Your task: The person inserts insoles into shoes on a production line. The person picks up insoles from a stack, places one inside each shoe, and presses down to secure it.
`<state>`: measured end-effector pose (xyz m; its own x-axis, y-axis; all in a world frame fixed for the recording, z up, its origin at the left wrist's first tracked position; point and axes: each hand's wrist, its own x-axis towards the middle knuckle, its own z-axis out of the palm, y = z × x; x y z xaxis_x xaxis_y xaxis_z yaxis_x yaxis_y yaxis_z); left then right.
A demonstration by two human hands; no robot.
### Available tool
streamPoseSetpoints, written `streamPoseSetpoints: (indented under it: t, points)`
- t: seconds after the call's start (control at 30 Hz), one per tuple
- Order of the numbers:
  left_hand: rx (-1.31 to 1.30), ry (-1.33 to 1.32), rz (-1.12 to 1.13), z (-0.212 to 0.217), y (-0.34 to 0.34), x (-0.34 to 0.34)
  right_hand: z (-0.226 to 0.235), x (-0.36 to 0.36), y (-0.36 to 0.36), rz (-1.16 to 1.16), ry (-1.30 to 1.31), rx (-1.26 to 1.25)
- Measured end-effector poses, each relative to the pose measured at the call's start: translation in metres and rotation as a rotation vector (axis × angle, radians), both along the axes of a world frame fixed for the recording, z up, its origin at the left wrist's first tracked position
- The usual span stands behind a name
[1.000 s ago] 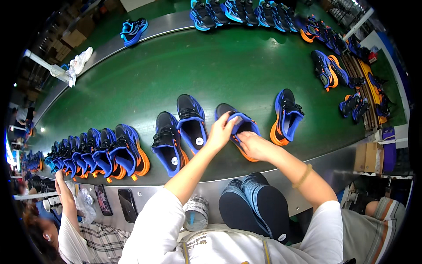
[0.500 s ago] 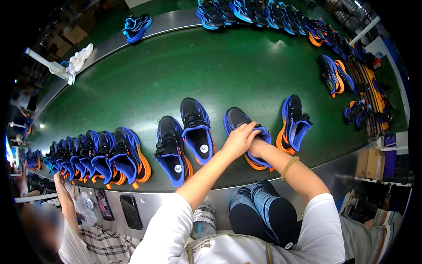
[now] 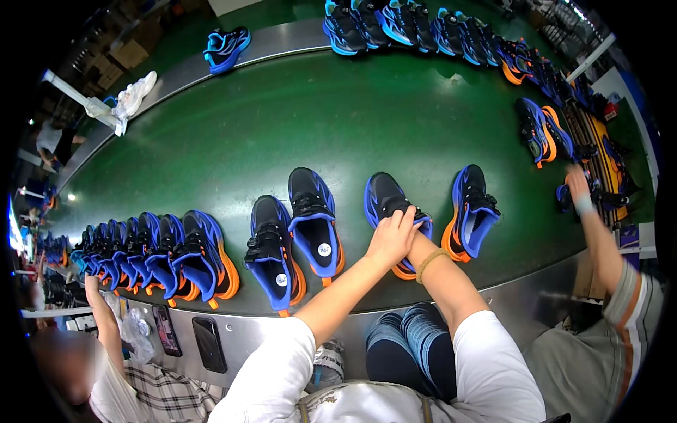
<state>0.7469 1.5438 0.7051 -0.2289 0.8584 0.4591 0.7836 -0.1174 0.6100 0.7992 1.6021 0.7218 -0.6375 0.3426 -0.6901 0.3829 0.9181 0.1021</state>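
A black and blue sneaker (image 3: 384,189) with an orange sole lies toe-away on the green belt in front of me. My left hand (image 3: 395,236) grips its tongue and collar, fingers bent over the edge. My right hand (image 3: 419,242) reaches into the shoe's opening; its fingers are hidden inside and behind my left hand. To the right lies a matching sneaker (image 3: 468,204), tilted on its side with a pale inside. Left of my hands stand two more sneakers, one nearer (image 3: 268,233) and one slightly farther (image 3: 310,194), both showing round white stickers on their insoles.
Stacked black and blue insoles (image 3: 405,352) sit by my lap. A row of sneakers (image 3: 201,243) lines the near left edge, beside two phones (image 3: 209,343). More shoes (image 3: 402,21) stand along the far ledge. Co-workers flank me; one person's hand (image 3: 578,185) reaches toward shoes at right.
My right forearm has shifted left and reaches deeper into the shoe, while my left hand stays at its collar. A co-worker's arm has come in at the right. The whole view has shifted slightly.
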Motion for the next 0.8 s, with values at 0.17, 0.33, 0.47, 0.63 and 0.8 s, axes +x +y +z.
streamPoseSetpoints:
  t: [0.17, 0.33, 0.47, 0.63, 0.8]
  points:
    - [-0.126, -0.076, -0.012, -0.003, 0.013, -0.005, 0.017, 0.008, 0.015, 0.131, -0.032, -0.034]
    - [-0.225, -0.712, 0.099, -0.013, 0.024, -0.037, 0.067, 0.033, 0.006, 0.074, -0.079, -0.449]
    - [-0.542, -0.892, 0.092, 0.020, 0.027, -0.028, 0.058, 0.039, 0.000, -0.070, -0.185, -0.408]
    - [-0.055, -0.140, -0.116, 0.005, 0.027, -0.034, 0.048, 0.053, -0.004, -0.057, 0.012, -0.397]
    - [-0.145, -0.154, -0.275, 0.018, 0.016, -0.043, 0.055, 0.107, -0.025, -0.103, 0.762, -0.223]
